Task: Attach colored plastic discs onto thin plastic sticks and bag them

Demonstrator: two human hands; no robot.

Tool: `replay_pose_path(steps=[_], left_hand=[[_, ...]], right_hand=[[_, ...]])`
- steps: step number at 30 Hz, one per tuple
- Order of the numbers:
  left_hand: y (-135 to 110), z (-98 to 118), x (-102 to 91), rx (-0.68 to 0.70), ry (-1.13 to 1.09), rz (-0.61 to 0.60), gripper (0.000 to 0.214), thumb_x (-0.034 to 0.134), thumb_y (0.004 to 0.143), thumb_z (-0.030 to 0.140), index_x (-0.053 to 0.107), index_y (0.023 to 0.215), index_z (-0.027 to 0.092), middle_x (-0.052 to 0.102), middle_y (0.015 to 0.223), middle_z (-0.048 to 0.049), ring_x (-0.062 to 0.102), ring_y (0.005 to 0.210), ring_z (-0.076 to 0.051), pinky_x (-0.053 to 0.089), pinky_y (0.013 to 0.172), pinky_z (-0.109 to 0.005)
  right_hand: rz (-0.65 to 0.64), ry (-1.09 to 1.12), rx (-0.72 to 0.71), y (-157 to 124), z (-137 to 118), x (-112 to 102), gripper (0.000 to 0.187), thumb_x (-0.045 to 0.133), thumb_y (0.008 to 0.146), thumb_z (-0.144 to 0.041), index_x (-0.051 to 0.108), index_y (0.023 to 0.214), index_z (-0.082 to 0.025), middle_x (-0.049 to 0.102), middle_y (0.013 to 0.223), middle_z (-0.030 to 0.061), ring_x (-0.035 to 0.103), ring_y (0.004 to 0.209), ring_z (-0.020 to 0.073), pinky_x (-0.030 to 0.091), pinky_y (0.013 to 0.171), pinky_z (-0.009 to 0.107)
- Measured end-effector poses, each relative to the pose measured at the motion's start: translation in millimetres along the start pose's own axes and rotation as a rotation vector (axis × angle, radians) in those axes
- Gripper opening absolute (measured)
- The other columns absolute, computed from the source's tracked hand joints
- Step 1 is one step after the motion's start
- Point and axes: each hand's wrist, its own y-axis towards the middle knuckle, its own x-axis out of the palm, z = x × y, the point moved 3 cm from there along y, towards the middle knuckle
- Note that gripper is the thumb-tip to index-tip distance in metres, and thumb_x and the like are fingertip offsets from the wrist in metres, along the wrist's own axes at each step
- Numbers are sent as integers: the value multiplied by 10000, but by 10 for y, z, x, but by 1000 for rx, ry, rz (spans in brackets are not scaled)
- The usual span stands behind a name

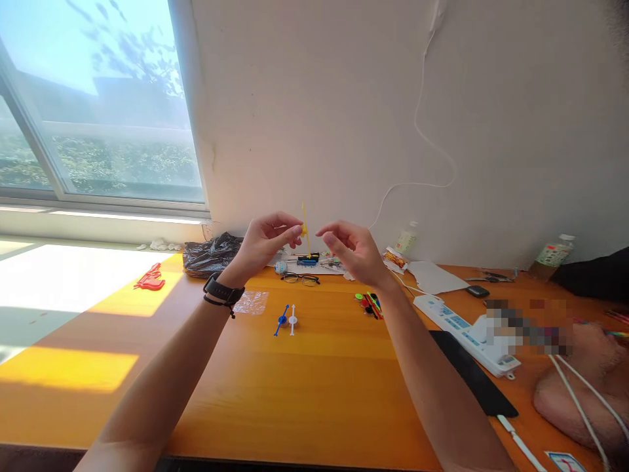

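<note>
Between the thumb and fingers of my left hand (pixel 269 241) is a thin yellow arrow spinner (pixel 305 221), held upright above the table by its round middle. My right hand (pixel 354 252) hovers just to the right of it, thumb and forefinger a little apart, holding nothing that I can see. Below, side by side on the table, lie a blue arrow spinner (pixel 282 320) and a white arrow spinner (pixel 293 320), each with a round hub. A small heap of coloured spinner parts (pixel 368 304), green, red, black and yellow, lies beside my right forearm.
Glasses (pixel 299 279), a black plastic bag (pixel 213 254) and a clear wrapper (pixel 252 303) lie farther back. A red toy gun (pixel 150 277) is at left. On the right are a power strip (pixel 457 326), a black tablet-like slab (pixel 476 373), bottles and another person's arm (pixel 580 393).
</note>
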Motion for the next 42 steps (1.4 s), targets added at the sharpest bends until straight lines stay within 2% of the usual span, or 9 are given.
replay_pose_path(steps=[3, 7, 12, 17, 23, 28, 31, 35, 42], left_hand=[[-3, -8, 13, -6, 12, -13, 301, 813, 880, 466, 747, 944, 179, 706, 775, -28, 682, 733, -139, 589, 716, -284], [-6, -6, 18, -2, -4, -11, 268, 813, 882, 432, 747, 925, 177, 707, 781, -27, 678, 715, -131, 587, 710, -283], [-9, -2, 12, -2, -29, -12, 215, 810, 892, 379, 759, 945, 177, 706, 802, -25, 672, 714, -121, 571, 701, -275], [-4, -23, 7, -2, -41, 1, 216, 831, 873, 367, 759, 936, 174, 708, 799, -23, 674, 707, -122, 569, 699, -278], [-5, -26, 21, -12, -43, -24, 211, 823, 884, 368, 763, 940, 174, 706, 799, -25, 677, 711, -121, 574, 713, -280], [-7, -6, 8, -6, -17, 12, 231, 824, 880, 387, 754, 938, 174, 708, 813, -30, 681, 723, -128, 580, 711, -282], [-6, -7, 14, -13, -12, 8, 242, 821, 880, 393, 753, 943, 169, 706, 808, -31, 680, 719, -128, 581, 708, -281], [-7, -6, 30, -9, -30, -6, 235, 822, 880, 386, 751, 941, 171, 695, 810, -25, 672, 717, -123, 579, 714, -279], [-12, 18, 12, -4, -25, 17, 218, 820, 888, 377, 749, 929, 174, 687, 811, -26, 666, 717, -121, 570, 702, -271]], right_hand=[[-40, 34, 19, -4, 20, 6, 500, 620, 946, -701, 730, 1150, -258, 573, 748, -5, 485, 640, 142, 388, 583, 283], [-106, -32, 53, 6, 71, 34, 702, 462, 994, -756, 665, 654, -177, 456, 581, -9, 410, 550, 116, 327, 549, 287], [-132, 118, 25, 13, 21, 64, 614, 499, 979, -759, 711, 1173, -217, 598, 821, 8, 478, 626, 119, 399, 583, 265], [-28, -64, 119, 2, 56, 53, 747, 437, 983, -789, 637, 621, -167, 418, 568, -13, 415, 546, 112, 327, 537, 277], [-131, 140, 107, 35, 75, 81, 655, 425, 1013, -755, 713, 1209, -200, 570, 784, -1, 448, 610, 111, 370, 563, 261], [-140, 140, 98, 32, 74, 52, 757, 371, 1027, -756, 736, 739, -159, 477, 632, 5, 421, 587, 117, 353, 569, 286], [0, 151, 45, 30, 38, 2, 616, 469, 1009, -736, 750, 1101, -196, 513, 703, -9, 439, 606, 123, 356, 555, 277], [-139, 215, 117, 16, 40, 52, 643, 496, 1006, -725, 552, 1471, -283, 593, 824, -16, 461, 607, 115, 401, 589, 271], [-154, 158, 124, 37, 117, 58, 786, 345, 1021, -774, 755, 750, -160, 481, 595, 6, 427, 579, 125, 348, 563, 294]])
